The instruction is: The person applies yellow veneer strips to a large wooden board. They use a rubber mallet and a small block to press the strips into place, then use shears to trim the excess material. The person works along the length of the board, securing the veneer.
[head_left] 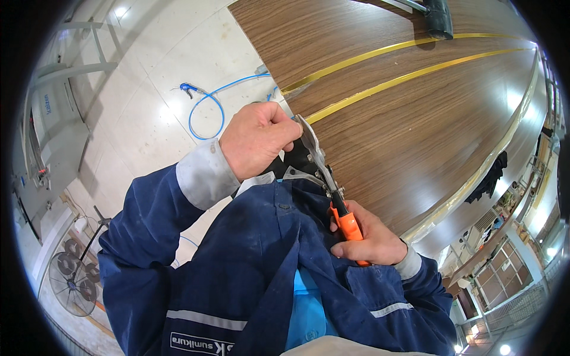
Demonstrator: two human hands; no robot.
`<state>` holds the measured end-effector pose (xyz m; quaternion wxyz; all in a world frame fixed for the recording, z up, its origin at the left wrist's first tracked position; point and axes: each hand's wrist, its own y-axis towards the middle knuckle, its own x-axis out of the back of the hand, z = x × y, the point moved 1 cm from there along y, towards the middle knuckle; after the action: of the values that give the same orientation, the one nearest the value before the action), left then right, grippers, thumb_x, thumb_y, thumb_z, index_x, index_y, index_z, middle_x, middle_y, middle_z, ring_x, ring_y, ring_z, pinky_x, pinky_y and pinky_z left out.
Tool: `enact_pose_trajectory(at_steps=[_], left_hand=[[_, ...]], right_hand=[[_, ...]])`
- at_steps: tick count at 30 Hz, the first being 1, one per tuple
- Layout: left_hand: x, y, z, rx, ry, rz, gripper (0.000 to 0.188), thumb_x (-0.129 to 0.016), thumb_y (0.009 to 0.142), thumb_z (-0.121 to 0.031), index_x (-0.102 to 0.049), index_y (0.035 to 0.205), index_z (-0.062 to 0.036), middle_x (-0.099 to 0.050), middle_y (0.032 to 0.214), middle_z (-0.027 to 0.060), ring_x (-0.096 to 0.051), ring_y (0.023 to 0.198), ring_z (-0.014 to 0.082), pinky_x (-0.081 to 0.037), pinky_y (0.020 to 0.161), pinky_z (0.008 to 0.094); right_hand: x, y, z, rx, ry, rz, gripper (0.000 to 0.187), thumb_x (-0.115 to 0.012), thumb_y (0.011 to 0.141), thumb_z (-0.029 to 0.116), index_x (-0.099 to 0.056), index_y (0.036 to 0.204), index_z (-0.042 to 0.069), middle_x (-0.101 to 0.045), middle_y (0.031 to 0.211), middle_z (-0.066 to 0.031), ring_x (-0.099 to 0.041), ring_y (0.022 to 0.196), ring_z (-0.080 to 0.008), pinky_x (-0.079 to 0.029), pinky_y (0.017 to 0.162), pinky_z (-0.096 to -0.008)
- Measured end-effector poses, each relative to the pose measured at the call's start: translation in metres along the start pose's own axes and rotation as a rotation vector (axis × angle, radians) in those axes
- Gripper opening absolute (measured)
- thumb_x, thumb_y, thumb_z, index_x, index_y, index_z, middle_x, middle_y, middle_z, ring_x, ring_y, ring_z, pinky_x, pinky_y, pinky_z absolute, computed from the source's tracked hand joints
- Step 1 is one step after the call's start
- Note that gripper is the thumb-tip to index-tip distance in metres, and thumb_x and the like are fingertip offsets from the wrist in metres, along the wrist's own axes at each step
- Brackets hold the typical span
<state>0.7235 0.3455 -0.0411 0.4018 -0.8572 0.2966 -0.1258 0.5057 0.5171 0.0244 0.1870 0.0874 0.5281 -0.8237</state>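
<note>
My right hand [374, 234] is wrapped round the orange handles of a pair of tin snips [314, 148]. Their metal jaws point away from me, up to the left edge of a dark wood-grain panel [386, 148]. Two gold strips run across this panel, and the nearer gold strip [380, 87] ends at the jaw tips. Right beside those tips, my left hand [255, 139] is closed in a pinch at the strip's end. What lies between its fingertips is hidden.
A black-headed mallet [438, 21] lies on the panel's far part. On the tiled floor at left is a blue air blow gun [187, 89] with a coiled hose [191, 121]. A fan [72, 285] stands lower left. Black cloth or gloves [490, 175] lie beyond the panel's right edge.
</note>
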Motion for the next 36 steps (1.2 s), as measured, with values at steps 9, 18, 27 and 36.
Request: enact_pose_trajectory(at_steps=[9,18,27,36], left_hand=[[0.0,0.003,-0.001,-0.03,0.015,-0.012,0.028,-0.069,0.084,-0.025,-0.068,0.086,0.0025,-0.07,0.075,0.0067,-0.062,0.067,0.0125,-0.049,0.061,0.0277],[0.002,0.001,-0.004,-0.037,0.042,0.019,0.023,-0.067,0.087,-0.023,-0.066,0.088,0.0006,-0.068,0.075,0.0047,-0.059,0.066,0.01,-0.046,0.059,0.0262],[0.017,-0.014,-0.005,-0.065,0.03,0.11,0.015,-0.065,0.094,-0.017,-0.061,0.092,-0.0021,-0.066,0.077,0.0025,-0.056,0.065,0.0065,-0.045,0.057,0.0232],[0.006,-0.002,0.049,-0.33,-0.256,-0.022,0.091,-0.075,0.093,-0.028,-0.022,0.158,0.0059,-0.037,0.159,0.0255,-0.037,0.149,0.0294,-0.035,0.119,0.038]], right_hand=[[0.0,0.001,0.002,0.01,-0.001,-0.047,0.078,-0.082,0.076,0.026,-0.046,0.138,-0.004,-0.054,0.112,-0.008,-0.053,0.1,-0.0185,-0.045,0.092,-0.0341],[0.0,0.006,-0.009,0.034,0.009,-0.088,0.054,-0.075,0.073,0.007,-0.052,0.122,0.005,-0.056,0.103,0.0,-0.052,0.091,-0.0115,-0.046,0.082,-0.0275],[0.0,0.02,-0.019,0.184,-0.072,-0.127,0.037,-0.073,0.076,0.008,-0.056,0.108,0.004,-0.055,0.095,-0.0012,-0.051,0.084,-0.0132,-0.046,0.077,-0.0301],[0.046,0.004,-0.034,0.837,0.266,-0.529,0.079,-0.055,0.091,0.079,-0.055,0.113,0.002,-0.053,0.09,-0.0053,-0.049,0.079,-0.0142,-0.038,0.068,-0.0293]])
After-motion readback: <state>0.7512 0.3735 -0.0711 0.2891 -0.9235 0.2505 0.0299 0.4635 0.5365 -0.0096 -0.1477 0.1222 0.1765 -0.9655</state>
